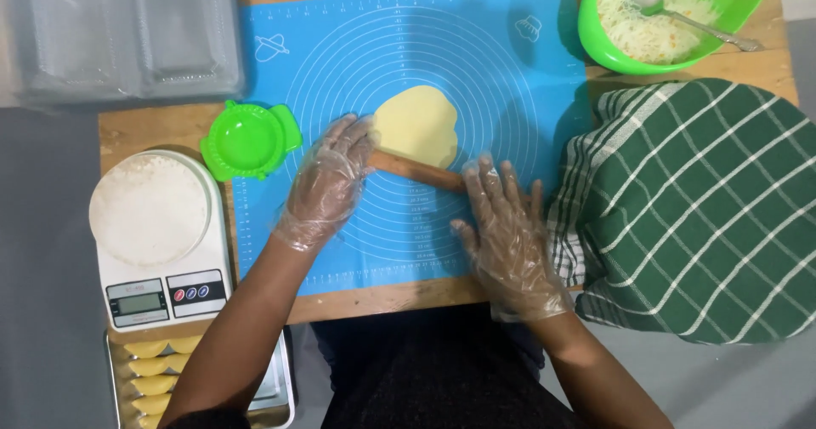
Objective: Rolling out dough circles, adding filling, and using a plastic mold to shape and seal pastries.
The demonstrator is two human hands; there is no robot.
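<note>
Head view, both gloved hands flat w/ fingers apart, left hand (327, 182) & right hand (508, 229) on rolling pin (416, 171), clear packs (127, 29) top-left.

One blue rolling mat (510, 97), centre. One flat yellow dough round (418, 123) on it. One wooden rolling pin (416, 172). Two gloved hands: left hand (327, 182), right hand (506, 229). One green dumpling press (249, 140), left. One scale (161, 293), near left. One green bowl (595, 21), far right, one spoon (688, 17) inside. One checked cloth (697, 208), right. Five folded dumplings (153, 376) visible on one tray (276, 386).
</note>
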